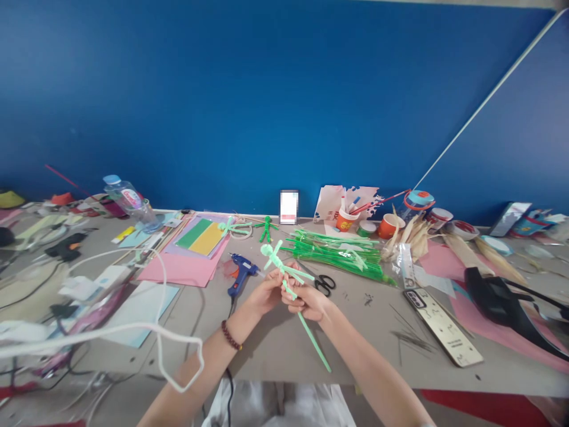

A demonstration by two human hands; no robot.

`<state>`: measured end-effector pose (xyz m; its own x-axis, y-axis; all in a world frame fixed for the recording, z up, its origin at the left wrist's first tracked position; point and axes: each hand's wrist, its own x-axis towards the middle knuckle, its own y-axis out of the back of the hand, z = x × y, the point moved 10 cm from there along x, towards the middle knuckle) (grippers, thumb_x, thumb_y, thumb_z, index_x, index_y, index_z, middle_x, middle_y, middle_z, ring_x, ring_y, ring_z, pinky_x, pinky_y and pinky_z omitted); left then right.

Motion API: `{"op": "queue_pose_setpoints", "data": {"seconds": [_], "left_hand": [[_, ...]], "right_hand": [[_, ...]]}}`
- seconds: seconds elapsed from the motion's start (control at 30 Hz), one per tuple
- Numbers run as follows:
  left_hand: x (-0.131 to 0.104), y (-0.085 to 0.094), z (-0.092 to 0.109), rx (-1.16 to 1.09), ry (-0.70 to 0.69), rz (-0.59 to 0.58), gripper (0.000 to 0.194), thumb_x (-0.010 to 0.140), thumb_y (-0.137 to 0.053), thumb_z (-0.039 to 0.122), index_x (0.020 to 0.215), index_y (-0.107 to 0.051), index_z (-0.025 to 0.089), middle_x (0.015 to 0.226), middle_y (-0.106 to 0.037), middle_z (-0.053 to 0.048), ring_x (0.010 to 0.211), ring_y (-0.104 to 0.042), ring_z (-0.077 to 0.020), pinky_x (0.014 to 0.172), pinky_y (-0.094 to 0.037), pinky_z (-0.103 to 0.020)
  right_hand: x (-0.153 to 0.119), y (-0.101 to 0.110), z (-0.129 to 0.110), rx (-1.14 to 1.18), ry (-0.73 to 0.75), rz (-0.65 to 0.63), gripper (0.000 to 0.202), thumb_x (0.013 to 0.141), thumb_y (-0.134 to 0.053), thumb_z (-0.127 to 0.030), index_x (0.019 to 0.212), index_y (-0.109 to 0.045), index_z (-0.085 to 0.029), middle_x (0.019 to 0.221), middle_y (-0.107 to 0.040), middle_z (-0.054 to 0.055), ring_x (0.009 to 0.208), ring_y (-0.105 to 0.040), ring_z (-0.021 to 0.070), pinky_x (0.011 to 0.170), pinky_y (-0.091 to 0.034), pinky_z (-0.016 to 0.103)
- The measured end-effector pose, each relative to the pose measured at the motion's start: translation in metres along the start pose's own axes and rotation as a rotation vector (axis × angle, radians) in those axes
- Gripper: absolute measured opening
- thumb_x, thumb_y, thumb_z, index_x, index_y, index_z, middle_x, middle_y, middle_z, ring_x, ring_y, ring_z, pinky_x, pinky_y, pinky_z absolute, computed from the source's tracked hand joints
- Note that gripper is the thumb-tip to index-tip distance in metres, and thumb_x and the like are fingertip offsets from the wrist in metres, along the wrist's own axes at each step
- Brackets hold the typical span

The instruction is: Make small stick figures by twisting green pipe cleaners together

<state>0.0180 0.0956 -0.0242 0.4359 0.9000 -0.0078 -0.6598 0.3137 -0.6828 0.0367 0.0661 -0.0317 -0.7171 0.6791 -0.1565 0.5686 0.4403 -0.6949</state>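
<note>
A light green pipe-cleaner figure (pixel 273 259) with a round head and thin limbs is held between both hands above the desk. My left hand (pixel 268 293) pinches its lower body from the left. Wrapped round its lower part, my right hand (pixel 306 298) grips from the right, and a long straight green stem (pixel 315 342) hangs below that hand toward the desk's front edge. Behind the hands lie a dark green figure (pixel 266 228) and another light green figure (pixel 232 228). Black scissors (pixel 325 285) rest just right of the hands.
A blue glue gun (pixel 242 274) lies left of the hands. Bundled green pipe cleaners (pixel 338 254) are behind, to the right. A patterned phone (pixel 443 327) is at right, a bottle (pixel 133 203) at back left. A white cable (pixel 162 320) loops at left.
</note>
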Motion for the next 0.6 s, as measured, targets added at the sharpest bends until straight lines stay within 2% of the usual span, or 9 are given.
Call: {"op": "queue_pose_setpoints", "data": {"seconds": [0.1,0.2,0.3,0.4,0.5,0.6], "left_hand": [[0.004,0.008,0.004,0.065,-0.027,0.078,0.025,0.068,-0.072,0.038,0.071,-0.062,0.015,0.061,-0.055,0.000,0.055,-0.050,-0.0097,0.058,-0.040,-0.024],[0.007,0.019,0.009,0.157,-0.091,0.191,0.023,0.068,-0.072,0.035,0.074,-0.064,0.014,0.066,-0.057,0.000,0.055,-0.048,-0.0083,0.056,-0.039,-0.022],[0.006,0.028,0.013,0.268,-0.131,0.291,0.022,0.064,-0.074,0.030,0.077,-0.067,0.014,0.072,-0.061,-0.002,0.065,-0.052,-0.0104,0.065,-0.041,-0.022],[0.002,0.034,0.017,0.337,-0.163,0.374,0.023,0.061,-0.075,0.029,0.077,-0.068,0.015,0.072,-0.063,-0.002,0.066,-0.053,-0.0119,0.068,-0.041,-0.024],[0.000,0.039,0.018,0.348,-0.171,0.417,0.020,0.059,-0.075,0.029,0.071,-0.068,0.015,0.068,-0.062,-0.001,0.063,-0.052,-0.0113,0.065,-0.039,-0.024],[0.001,0.042,0.017,0.302,-0.174,0.420,0.019,0.058,-0.075,0.029,0.069,-0.067,0.015,0.066,-0.061,-0.001,0.061,-0.051,-0.0111,0.063,-0.039,-0.024]], "right_hand": [[0.000,0.019,-0.021,-0.202,0.159,0.187,0.025,0.073,-0.068,-0.039,0.076,-0.055,-0.018,0.059,-0.049,-0.005,0.041,-0.019,0.0024,0.039,-0.014,0.018],[-0.010,0.036,-0.054,-0.660,0.401,0.445,0.022,0.077,-0.060,-0.038,0.072,-0.059,-0.016,0.060,-0.055,-0.001,0.044,-0.034,0.0063,0.044,-0.027,0.021],[-0.024,0.028,-0.073,-1.192,0.600,0.615,0.018,0.082,-0.051,-0.029,0.079,-0.065,-0.016,0.068,-0.062,0.002,0.058,-0.052,0.0131,0.056,-0.037,0.023],[-0.029,0.017,-0.071,-1.520,0.671,0.686,0.024,0.086,-0.044,-0.026,0.085,-0.066,-0.017,0.071,-0.065,0.006,0.064,-0.057,0.0166,0.059,-0.039,0.025],[-0.033,0.011,-0.069,-1.616,0.729,0.721,0.028,0.088,-0.040,-0.027,0.086,-0.066,-0.016,0.072,-0.066,0.008,0.066,-0.059,0.0182,0.060,-0.040,0.025],[-0.032,0.013,-0.071,-1.472,0.733,0.691,0.025,0.086,-0.044,-0.027,0.088,-0.066,-0.016,0.076,-0.067,0.008,0.066,-0.059,0.0177,0.062,-0.042,0.026]]}}
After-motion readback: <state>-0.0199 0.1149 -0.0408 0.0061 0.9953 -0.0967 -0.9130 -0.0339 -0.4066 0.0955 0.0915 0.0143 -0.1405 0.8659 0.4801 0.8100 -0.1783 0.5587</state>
